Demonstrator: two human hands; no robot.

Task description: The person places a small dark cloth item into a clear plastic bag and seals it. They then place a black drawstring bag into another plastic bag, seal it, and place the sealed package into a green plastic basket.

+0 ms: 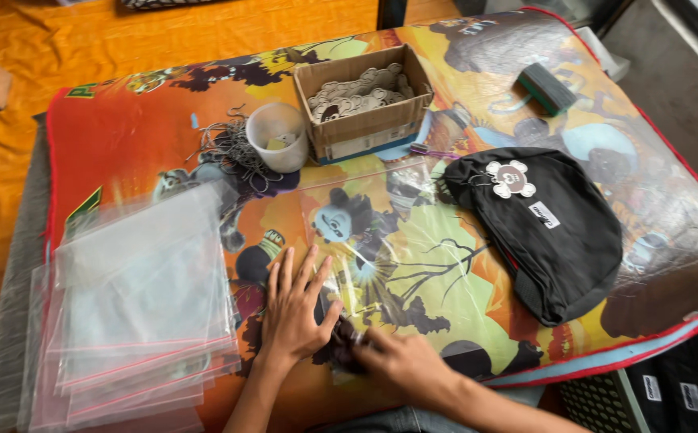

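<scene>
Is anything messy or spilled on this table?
Yes: a tangle of thin grey strings lies loose beside the white plastic cup, spread over the colourful printed table cover. Nothing looks broken.

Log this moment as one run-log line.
left hand: flat on clear bag | right hand: at bag's near edge | black cap: beside, tagged

Both bare forearms come in from the near edge and meet close together. The left hand (294, 309) lies flat, palm down, fingers (286, 273) spread and pointing away toward the far side, thumb angled out to the right. The right hand (401, 361) sits just right of it and nearer, knuckles up, its fingers curled and pinched leftward toward the left thumb. Its forearm runs off to the near right.
</scene>
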